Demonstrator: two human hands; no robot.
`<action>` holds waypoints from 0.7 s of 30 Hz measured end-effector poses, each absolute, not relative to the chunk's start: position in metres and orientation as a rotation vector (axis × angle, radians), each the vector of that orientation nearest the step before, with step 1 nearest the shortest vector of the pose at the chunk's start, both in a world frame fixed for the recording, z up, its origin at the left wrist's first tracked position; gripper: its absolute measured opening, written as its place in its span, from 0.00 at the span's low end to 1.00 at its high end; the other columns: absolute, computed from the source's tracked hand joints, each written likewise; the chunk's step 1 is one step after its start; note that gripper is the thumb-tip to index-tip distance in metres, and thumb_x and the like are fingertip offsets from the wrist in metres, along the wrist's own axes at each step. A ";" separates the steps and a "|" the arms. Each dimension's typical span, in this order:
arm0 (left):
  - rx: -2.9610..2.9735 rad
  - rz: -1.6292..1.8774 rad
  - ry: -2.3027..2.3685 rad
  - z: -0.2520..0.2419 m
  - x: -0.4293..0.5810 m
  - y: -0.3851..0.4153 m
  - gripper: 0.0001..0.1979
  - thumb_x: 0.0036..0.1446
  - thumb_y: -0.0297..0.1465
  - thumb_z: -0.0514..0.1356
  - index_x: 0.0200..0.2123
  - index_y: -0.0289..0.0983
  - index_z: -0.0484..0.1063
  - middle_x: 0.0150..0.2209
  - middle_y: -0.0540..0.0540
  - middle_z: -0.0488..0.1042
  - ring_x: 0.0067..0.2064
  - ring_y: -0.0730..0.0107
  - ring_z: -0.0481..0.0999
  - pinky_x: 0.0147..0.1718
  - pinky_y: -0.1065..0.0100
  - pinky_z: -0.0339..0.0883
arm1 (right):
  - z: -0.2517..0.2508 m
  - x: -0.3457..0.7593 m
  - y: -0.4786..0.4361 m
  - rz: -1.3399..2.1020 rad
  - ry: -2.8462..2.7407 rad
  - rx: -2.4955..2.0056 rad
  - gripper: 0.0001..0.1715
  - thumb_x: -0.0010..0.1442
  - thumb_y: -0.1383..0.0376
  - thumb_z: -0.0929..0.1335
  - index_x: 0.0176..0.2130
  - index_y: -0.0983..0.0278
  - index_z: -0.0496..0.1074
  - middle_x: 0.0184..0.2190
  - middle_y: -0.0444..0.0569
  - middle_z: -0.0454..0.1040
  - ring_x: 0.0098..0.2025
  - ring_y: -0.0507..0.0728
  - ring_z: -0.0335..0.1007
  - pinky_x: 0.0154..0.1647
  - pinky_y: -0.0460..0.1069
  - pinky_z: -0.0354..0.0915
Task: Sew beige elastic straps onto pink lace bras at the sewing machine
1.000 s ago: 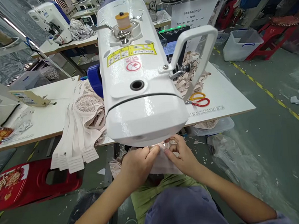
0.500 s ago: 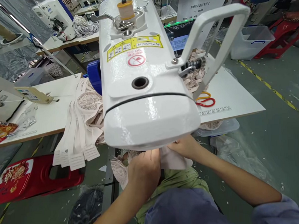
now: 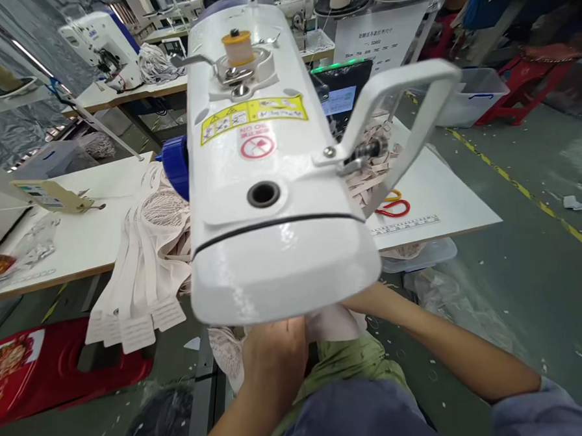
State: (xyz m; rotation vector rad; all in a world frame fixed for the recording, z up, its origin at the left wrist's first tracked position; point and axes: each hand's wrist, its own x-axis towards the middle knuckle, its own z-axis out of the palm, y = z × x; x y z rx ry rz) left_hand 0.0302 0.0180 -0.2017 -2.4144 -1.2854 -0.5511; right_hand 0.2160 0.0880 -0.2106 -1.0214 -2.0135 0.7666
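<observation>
The white sewing machine head [image 3: 278, 258] fills the middle of the view and hides its needle area. Below its front edge, my left hand [image 3: 278, 349] is closed, knuckles up, on a pale pink lace bra [image 3: 227, 351]. The lace side hangs left of that hand, and a smooth pale panel of cloth [image 3: 333, 323] stretches to its right. My right hand [image 3: 356, 300] reaches in beside this panel; its fingers are hidden under the machine head.
A stack of pale bras with straps [image 3: 142, 271] overhangs the table's left edge. Right of the machine lie scissors [image 3: 395, 208], a ruler [image 3: 408, 225] and more pale straps [image 3: 367, 175]. A red stool [image 3: 104, 377] stands lower left; a plastic bin [image 3: 474, 98] sits behind.
The camera view has shifted, so the machine sits lower and slightly left. My right hand is further under the machine head, and its fingers no longer show.
</observation>
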 end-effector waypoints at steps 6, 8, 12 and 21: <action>-2.421 -0.496 -1.277 -0.201 0.029 0.015 0.15 0.62 0.22 0.53 0.52 0.29 0.67 0.18 0.54 0.67 0.17 0.67 0.68 0.19 0.64 0.51 | -0.206 0.220 0.082 0.862 -1.931 -1.034 0.22 0.57 0.67 0.65 0.50 0.63 0.77 0.57 0.53 0.74 0.57 0.62 0.72 0.59 0.57 0.69; -2.419 -0.474 -1.320 -0.202 0.025 0.014 0.14 0.64 0.25 0.53 0.52 0.31 0.68 0.19 0.53 0.69 0.19 0.67 0.70 0.20 0.64 0.53 | -0.207 0.219 0.081 0.886 -1.909 -1.008 0.22 0.58 0.67 0.65 0.51 0.61 0.76 0.57 0.52 0.73 0.57 0.61 0.71 0.58 0.57 0.69; -2.387 -0.523 -1.368 -0.202 0.021 0.014 0.12 0.65 0.25 0.51 0.49 0.34 0.70 0.22 0.50 0.74 0.21 0.67 0.72 0.20 0.66 0.54 | -0.208 0.217 0.081 0.917 -1.926 -0.965 0.23 0.57 0.67 0.65 0.52 0.60 0.75 0.58 0.50 0.73 0.59 0.61 0.70 0.61 0.57 0.66; -2.468 -0.583 -1.451 -0.210 0.017 0.012 0.13 0.65 0.26 0.51 0.50 0.35 0.70 0.24 0.50 0.75 0.22 0.66 0.74 0.21 0.66 0.57 | -0.207 0.220 0.077 0.973 -1.890 -1.050 0.25 0.57 0.64 0.65 0.54 0.60 0.73 0.58 0.51 0.71 0.48 0.60 0.74 0.39 0.51 0.74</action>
